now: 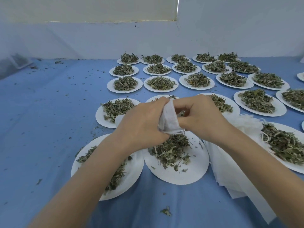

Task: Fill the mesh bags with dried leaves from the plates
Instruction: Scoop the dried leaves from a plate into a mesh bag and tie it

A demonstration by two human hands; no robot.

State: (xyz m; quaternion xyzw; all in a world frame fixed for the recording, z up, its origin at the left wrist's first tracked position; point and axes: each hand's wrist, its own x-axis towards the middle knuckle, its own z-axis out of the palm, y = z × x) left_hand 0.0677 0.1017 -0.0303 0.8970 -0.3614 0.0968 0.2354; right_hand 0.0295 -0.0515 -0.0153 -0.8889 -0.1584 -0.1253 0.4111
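Observation:
A white mesh bag (pixel 169 119) hangs between my two hands above a white paper plate (pixel 177 173) with a heap of dried leaves (pixel 171 148). My left hand (pixel 141 125) grips the bag's left side, its fingers curled round the cloth. My right hand (pixel 199 116) pinches the bag's right edge near the top. The bag's mouth is hidden behind my fingers. Whether leaves are inside it I cannot tell.
Several more white plates of dried leaves (pixel 160 83) cover the blue table (pixel 49 120) in rows to the back and right. A stack of empty white mesh bags (pixel 230 170) lies right of the near plate. Loose leaf crumbs are scattered on the left.

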